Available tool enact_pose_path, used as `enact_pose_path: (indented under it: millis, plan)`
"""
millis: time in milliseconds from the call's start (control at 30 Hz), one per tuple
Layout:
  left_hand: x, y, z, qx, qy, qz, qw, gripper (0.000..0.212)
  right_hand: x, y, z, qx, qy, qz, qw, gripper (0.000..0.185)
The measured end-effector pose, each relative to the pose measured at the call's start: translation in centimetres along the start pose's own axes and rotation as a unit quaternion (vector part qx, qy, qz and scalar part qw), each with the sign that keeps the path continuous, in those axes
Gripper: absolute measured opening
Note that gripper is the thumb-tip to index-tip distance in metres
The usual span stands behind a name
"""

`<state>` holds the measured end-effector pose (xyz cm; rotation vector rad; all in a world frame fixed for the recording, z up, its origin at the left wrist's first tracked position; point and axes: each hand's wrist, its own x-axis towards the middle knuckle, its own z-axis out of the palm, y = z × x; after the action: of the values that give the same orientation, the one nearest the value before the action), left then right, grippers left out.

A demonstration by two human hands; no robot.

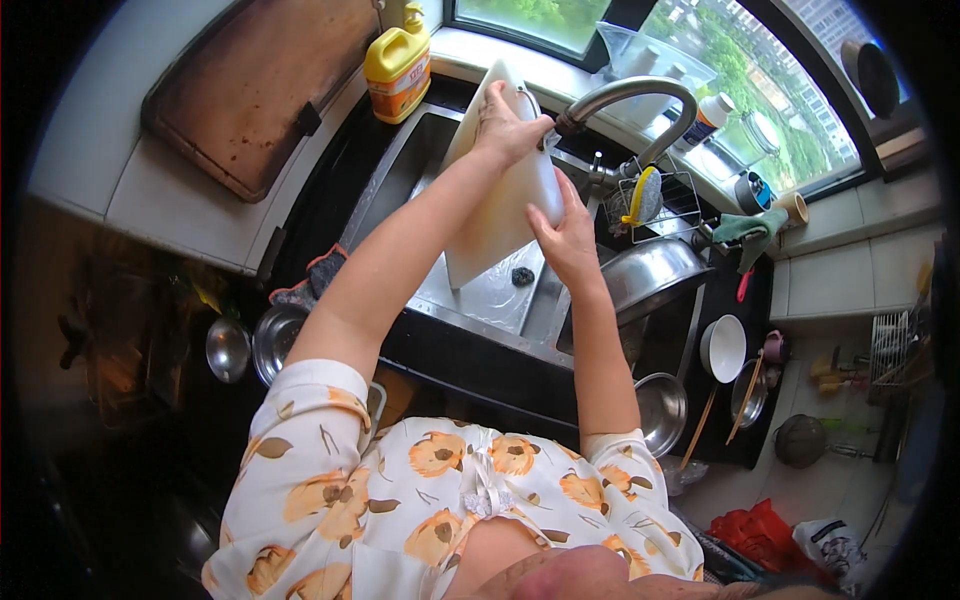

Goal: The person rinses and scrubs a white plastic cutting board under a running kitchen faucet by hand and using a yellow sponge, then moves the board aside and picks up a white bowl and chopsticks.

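A white plastic cutting board (499, 217) stands tilted on edge over the steel sink (420, 161), close to the tip of the curved faucet (660, 86). My left hand (508, 127) grips its upper part beside the metal handle, near the faucet's outlet. Lower down, my right hand (566, 229) holds the board's right edge, thumb on the near face. A dark scouring pad (523, 277) lies on a wet white surface in the sink, below the board. Water at the outlet is partly hidden by my left hand.
A yellow detergent jug (397, 75) stands behind the sink at left. A wire rack (675, 202) with a yellow-edged sponge (646, 196) is right of the faucet, above a tilted steel basin (652, 274). A white bowl (724, 349) and chopsticks (700, 426) lie farther right. A grey cloth (319, 277) hangs at the left edge.
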<state>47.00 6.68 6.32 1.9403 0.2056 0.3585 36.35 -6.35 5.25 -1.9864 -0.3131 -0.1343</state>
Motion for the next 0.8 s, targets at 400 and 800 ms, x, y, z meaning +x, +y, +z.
enact_pose_path:
  millis: [400, 800]
  plan:
    - [3.7, 3.0, -8.8, 0.402, -0.332, 0.444, 0.729, 0.052, -0.6, -0.8, 1.2, -0.040, 0.007, -0.042, 0.998, 0.044]
    - [-0.1, 0.1, -13.5, 0.281, -0.435, 0.269, 0.812, 0.033, 1.5, 0.6, -3.3, 0.009, -0.071, -0.032, 0.997, 0.056]
